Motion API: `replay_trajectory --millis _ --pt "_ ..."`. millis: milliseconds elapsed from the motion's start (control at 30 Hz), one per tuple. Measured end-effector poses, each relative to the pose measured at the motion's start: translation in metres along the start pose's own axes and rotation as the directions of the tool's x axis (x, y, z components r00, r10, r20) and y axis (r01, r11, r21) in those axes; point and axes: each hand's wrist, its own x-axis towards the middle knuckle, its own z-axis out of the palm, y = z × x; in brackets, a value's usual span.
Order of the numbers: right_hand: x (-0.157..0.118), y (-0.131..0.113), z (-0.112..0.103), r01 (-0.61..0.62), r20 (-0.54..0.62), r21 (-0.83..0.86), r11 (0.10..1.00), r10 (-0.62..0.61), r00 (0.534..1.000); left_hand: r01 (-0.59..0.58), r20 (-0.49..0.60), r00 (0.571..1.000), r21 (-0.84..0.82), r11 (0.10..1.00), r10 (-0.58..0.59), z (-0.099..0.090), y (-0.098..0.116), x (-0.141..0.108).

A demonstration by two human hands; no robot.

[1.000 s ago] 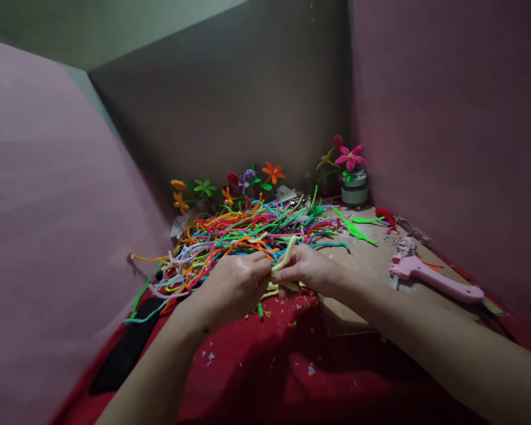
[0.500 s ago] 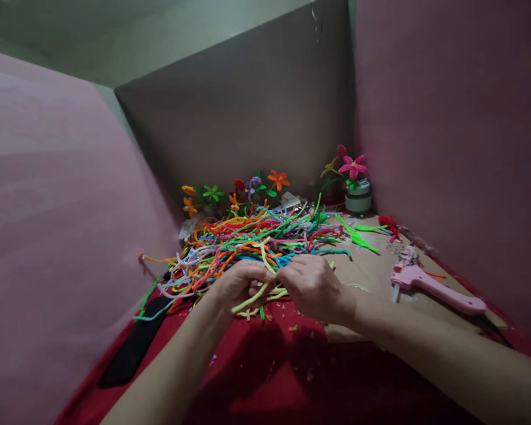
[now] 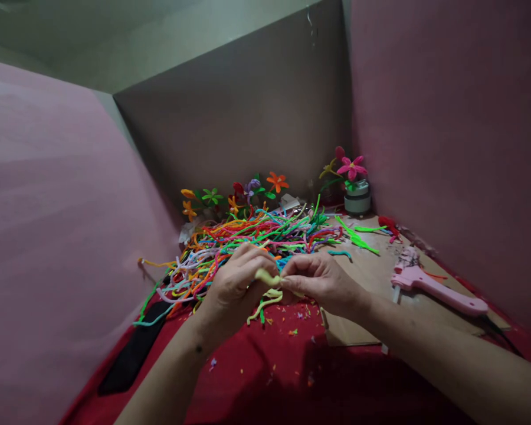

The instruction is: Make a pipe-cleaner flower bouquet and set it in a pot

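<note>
Pale yellow fuzzy stems [image 3: 269, 276] are held between my two hands, above the front of a heap of coloured stems [image 3: 248, 236]. My left hand [image 3: 243, 280] has its fingers bent round the yellow piece, partly blurred. Thumb and fingertips of my right hand [image 3: 321, 280] pinch the same piece at its right end. More pale yellow stem [image 3: 263, 304] shows just below my hands, over the red cloth [image 3: 239, 366].
A pink glue gun [image 3: 442, 292] lies on a brown board [image 3: 351, 324] at the right. Bright green stems [image 3: 358, 239] are behind it. Fuzzy flowers [image 3: 277, 182] and a grey-green jar [image 3: 357, 199] stand at the back. A black strip [image 3: 130, 354] lies left.
My left hand has turned so its back shows more and its fingers have lifted. The right hand has rolled to show its thumb. The yellow stem has shifted between them.
</note>
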Motion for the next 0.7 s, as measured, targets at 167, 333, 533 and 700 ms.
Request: replay_trajectory --millis 167,333,533,700 --pt "-0.004 0.001 0.001 0.163 -0.081 -0.438 0.884 -0.219 0.972 0.522 0.249 0.853 -0.431 0.736 -0.459 0.01 0.003 0.009" --pt "-0.001 0.008 0.0 0.132 -0.107 -0.51 0.85 -0.215 0.971 0.595 0.324 0.79 -0.608 0.526 -0.52 0.021 -0.011 0.008" --pt "0.009 0.007 -0.005 -0.151 -0.126 0.011 0.988 0.151 0.98 0.503 0.09 0.857 -0.358 0.787 -0.507 0.019 -0.016 0.004" --pt "0.01 0.009 -0.005 -0.146 -0.225 0.047 0.988 0.153 0.962 0.188 -0.22 0.966 0.225 0.956 -0.138 0.034 -0.021 -0.002"
